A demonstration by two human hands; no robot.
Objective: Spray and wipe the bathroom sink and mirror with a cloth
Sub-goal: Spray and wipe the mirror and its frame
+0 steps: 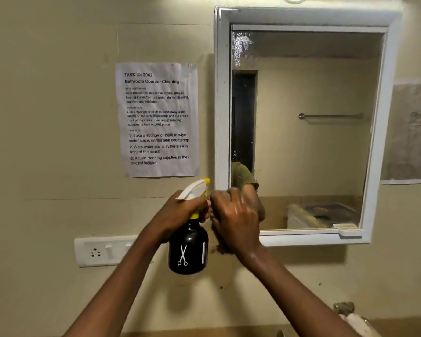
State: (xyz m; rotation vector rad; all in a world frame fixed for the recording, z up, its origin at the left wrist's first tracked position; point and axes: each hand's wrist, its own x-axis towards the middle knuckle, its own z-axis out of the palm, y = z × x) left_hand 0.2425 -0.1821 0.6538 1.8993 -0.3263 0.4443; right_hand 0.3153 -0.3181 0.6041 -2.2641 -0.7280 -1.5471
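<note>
So the left hand (180,212) is wrapped around the neck of a black spray bottle (188,249) with a white-and-yellow trigger head, fingers on the trigger, bottle hanging upright with its long axis straight up and down. The nozzle tip points toward about 1 o'clock, up at the mirror (306,127), which sits in a white frame and fills the upper right of the view. The right hand (236,220) is just beside the bottle at its 3 o'clock, closed up right at the mirror's lower left corner. It looks like it's bunched around a brownish cloth (220,246), but that bit is blurry and mostly hidden behind the fingers, so I can't say for sure how it's gripped. The glass has a patch of droplets or spray up at its 11 o'clock corner, while the rest looks fairly dry. What the next move hangs on, I'd guess: the glass lies up and to the right of both hands, roughly 1 o'clock, and the right hand is the nearer one, practically touching the frame. The sink barely shows, just a sliver along the bottom edge at 6 o'clock. There's also a task sheet (157,120) taped on the wall at 10 o'clock from the hands.
</note>
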